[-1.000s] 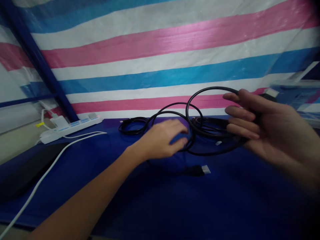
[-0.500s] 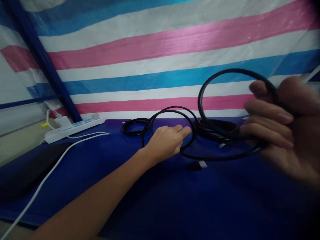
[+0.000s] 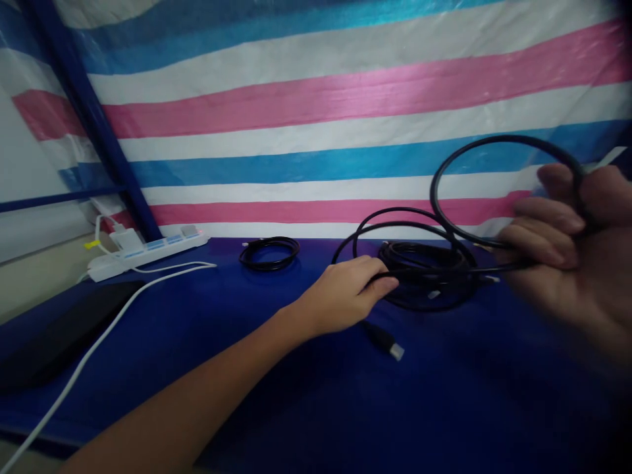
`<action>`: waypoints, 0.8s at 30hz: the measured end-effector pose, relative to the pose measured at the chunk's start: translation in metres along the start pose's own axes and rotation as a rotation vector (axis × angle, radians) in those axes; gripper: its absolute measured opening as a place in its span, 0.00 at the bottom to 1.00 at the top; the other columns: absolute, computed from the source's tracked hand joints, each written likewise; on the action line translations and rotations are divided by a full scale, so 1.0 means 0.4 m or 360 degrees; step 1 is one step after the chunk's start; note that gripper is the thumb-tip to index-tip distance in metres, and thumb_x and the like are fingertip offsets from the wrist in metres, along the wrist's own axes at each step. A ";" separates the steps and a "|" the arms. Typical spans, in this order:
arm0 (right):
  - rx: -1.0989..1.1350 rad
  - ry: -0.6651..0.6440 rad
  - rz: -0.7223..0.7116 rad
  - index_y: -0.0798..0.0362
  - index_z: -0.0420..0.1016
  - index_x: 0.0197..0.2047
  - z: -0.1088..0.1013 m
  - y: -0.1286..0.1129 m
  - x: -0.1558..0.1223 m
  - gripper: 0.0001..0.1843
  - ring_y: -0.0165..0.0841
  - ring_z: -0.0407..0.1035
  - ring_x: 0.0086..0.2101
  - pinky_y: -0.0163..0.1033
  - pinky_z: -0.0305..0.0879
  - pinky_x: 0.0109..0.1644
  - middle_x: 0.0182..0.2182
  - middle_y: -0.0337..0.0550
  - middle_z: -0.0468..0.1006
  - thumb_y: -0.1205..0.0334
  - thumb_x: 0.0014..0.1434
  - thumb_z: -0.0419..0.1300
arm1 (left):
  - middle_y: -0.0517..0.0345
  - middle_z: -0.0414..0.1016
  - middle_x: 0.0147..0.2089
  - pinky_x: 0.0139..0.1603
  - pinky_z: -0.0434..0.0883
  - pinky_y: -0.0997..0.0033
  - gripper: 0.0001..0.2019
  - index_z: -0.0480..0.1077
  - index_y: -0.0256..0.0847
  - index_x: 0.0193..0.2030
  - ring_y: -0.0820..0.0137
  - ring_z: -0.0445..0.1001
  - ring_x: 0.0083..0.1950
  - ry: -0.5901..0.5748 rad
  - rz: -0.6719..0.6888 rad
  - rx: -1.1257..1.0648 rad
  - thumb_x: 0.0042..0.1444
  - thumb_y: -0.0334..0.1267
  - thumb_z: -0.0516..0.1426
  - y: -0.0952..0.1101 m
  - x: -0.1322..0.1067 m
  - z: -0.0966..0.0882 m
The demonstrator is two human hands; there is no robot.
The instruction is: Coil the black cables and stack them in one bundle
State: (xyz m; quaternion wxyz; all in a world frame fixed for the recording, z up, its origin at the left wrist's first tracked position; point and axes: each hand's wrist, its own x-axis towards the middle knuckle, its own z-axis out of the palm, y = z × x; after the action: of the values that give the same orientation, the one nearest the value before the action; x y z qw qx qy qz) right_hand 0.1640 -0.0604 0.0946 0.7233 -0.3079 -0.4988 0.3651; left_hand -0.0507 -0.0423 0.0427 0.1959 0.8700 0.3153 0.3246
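Observation:
A long black cable [image 3: 447, 270] runs between my two hands in loose loops. My left hand [image 3: 353, 289] is closed on one stretch of it, low over the blue tabletop. Raised at the right, my right hand [image 3: 567, 243] grips the cable, and a round loop stands up from its fingers. A black plug with a pale metal end [image 3: 388, 341] hangs or lies just below my left hand; which one, I cannot tell. Behind the loops a thick coil of black cable [image 3: 419, 257] rests on the table, partly hidden.
A smaller black cable coil [image 3: 269, 254] lies left of my left hand. Further left are a white power strip [image 3: 148, 251] with a plugged-in charger, a white cord [image 3: 106, 327] and a flat black object [image 3: 69, 336]. A striped plastic sheet [image 3: 306, 145] hangs behind the blue table [image 3: 316, 408].
My left hand has shifted right and now grips the cable, with the stretch between the hands pulled straighter. The right hand and its loop have moved slightly right. The loops have shifted right.

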 end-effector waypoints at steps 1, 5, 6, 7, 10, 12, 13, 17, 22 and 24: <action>0.0106 -0.0002 0.0043 0.50 0.68 0.31 0.013 -0.005 -0.006 0.16 0.28 0.28 0.19 0.36 0.32 0.16 0.21 0.33 0.41 0.59 0.66 0.45 | 0.58 0.71 0.33 0.37 0.64 0.71 0.14 0.67 0.40 0.34 0.71 0.70 0.36 0.0026 -0.0022 -0.0038 0.63 0.45 0.47 -0.001 0.001 0.000; 0.0223 -0.0130 0.0415 0.49 0.71 0.32 0.040 -0.013 -0.022 0.14 0.25 0.26 0.18 0.30 0.29 0.14 0.19 0.31 0.41 0.61 0.65 0.48 | 0.63 0.68 0.27 0.29 0.59 0.74 0.09 0.69 0.39 0.30 0.75 0.64 0.28 0.0184 -0.0087 -0.0294 0.55 0.42 0.57 -0.012 0.004 -0.028; 0.0206 -0.0202 0.0525 0.49 0.72 0.31 0.041 -0.010 -0.025 0.12 0.24 0.26 0.17 0.30 0.28 0.13 0.18 0.31 0.41 0.63 0.63 0.50 | 0.62 0.69 0.26 0.28 0.59 0.74 0.07 0.70 0.38 0.29 0.75 0.64 0.28 0.0209 -0.0107 -0.0362 0.51 0.39 0.59 -0.015 0.003 -0.041; 0.0189 -0.0300 0.0619 0.49 0.72 0.31 0.041 -0.004 -0.028 0.09 0.23 0.27 0.17 0.30 0.28 0.13 0.18 0.31 0.42 0.63 0.61 0.52 | 0.61 0.70 0.27 0.29 0.60 0.74 0.06 0.71 0.37 0.27 0.75 0.65 0.28 0.0201 -0.0114 -0.0426 0.48 0.37 0.61 -0.018 0.003 -0.056; 0.0044 -0.0650 0.0828 0.48 0.72 0.31 0.039 0.024 -0.039 0.02 0.21 0.32 0.15 0.30 0.31 0.14 0.16 0.29 0.47 0.61 0.55 0.59 | 0.61 0.72 0.28 0.35 0.65 0.73 0.05 0.72 0.37 0.28 0.74 0.69 0.32 0.0063 -0.0048 -0.0627 0.41 0.29 0.62 -0.032 0.003 -0.097; -0.0225 -0.0831 0.0825 0.47 0.73 0.34 0.043 0.045 -0.048 0.05 0.21 0.38 0.14 0.30 0.36 0.15 0.15 0.29 0.49 0.57 0.53 0.62 | 0.60 0.74 0.34 0.41 0.67 0.72 0.14 0.74 0.40 0.36 0.72 0.71 0.39 -0.0002 0.0023 -0.0773 0.40 0.25 0.60 -0.042 0.003 -0.116; -0.0419 -0.0911 0.0755 0.46 0.74 0.36 0.047 0.054 -0.054 0.08 0.22 0.41 0.15 0.30 0.38 0.16 0.15 0.30 0.51 0.54 0.53 0.62 | 0.59 0.74 0.37 0.44 0.67 0.70 0.19 0.73 0.42 0.42 0.70 0.71 0.43 -0.0015 0.0035 -0.0841 0.40 0.25 0.58 -0.045 0.004 -0.122; -0.1044 -0.1124 0.0183 0.46 0.77 0.35 0.072 0.076 -0.077 0.10 0.28 0.58 0.21 0.34 0.51 0.22 0.22 0.38 0.67 0.50 0.55 0.61 | 0.55 0.75 0.46 0.49 0.67 0.67 0.28 0.65 0.46 0.57 0.66 0.71 0.51 -0.0023 -0.0093 -0.0895 0.47 0.28 0.55 -0.042 0.001 -0.128; -0.1126 -0.0941 -0.0086 0.45 0.76 0.38 0.091 0.095 -0.085 0.10 0.36 0.66 0.30 0.39 0.59 0.29 0.31 0.42 0.74 0.51 0.56 0.58 | 0.55 0.75 0.43 0.47 0.68 0.67 0.19 0.65 0.45 0.56 0.67 0.72 0.47 -0.0126 -0.0074 -0.0599 0.57 0.41 0.55 -0.014 -0.009 -0.116; -0.1090 -0.0786 -0.0032 0.46 0.74 0.41 0.090 0.105 -0.080 0.12 0.33 0.64 0.26 0.37 0.56 0.26 0.28 0.41 0.72 0.52 0.56 0.59 | 0.57 0.74 0.37 0.41 0.68 0.68 0.13 0.70 0.43 0.45 0.68 0.72 0.40 -0.0066 -0.0028 -0.0326 0.54 0.44 0.58 -0.011 -0.007 -0.102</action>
State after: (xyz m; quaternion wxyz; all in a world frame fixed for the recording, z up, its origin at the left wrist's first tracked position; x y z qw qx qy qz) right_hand 0.1132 -0.0612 0.0559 0.4415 -0.4289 -0.7526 0.2340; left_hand -0.0824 -0.0356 0.0682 0.2932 0.8491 0.2840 0.3353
